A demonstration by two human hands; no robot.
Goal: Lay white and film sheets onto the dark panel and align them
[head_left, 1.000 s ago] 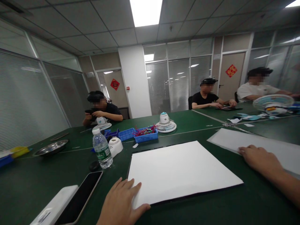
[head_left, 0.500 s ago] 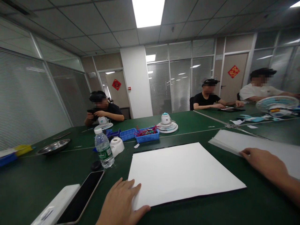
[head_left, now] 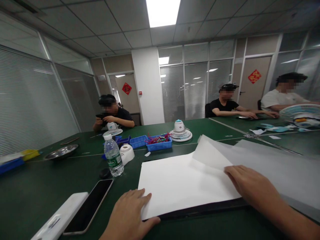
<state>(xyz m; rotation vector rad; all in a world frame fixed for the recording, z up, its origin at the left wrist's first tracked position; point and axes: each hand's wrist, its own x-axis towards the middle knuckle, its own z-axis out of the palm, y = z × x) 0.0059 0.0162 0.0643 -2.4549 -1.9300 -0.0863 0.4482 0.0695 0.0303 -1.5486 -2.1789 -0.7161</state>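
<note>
Well, leftmost on my feed's near side, a white box (head_left: 62, 215) and a phone (head_left: 90, 205) lie side by side, a water bottle (head_left: 113, 155) standing beyond them. Next I see the left hand (head_left: 128, 213), fingers spread, resting on the left edge of a white sheet (head_left: 170, 186), which lies on a black board (head_left: 190, 212). Further right, I have the right hand (head_left: 252, 183) pinching the edge of a thin sheet (head_left: 212, 153), its curled flap over the white sheet's right part.
</note>
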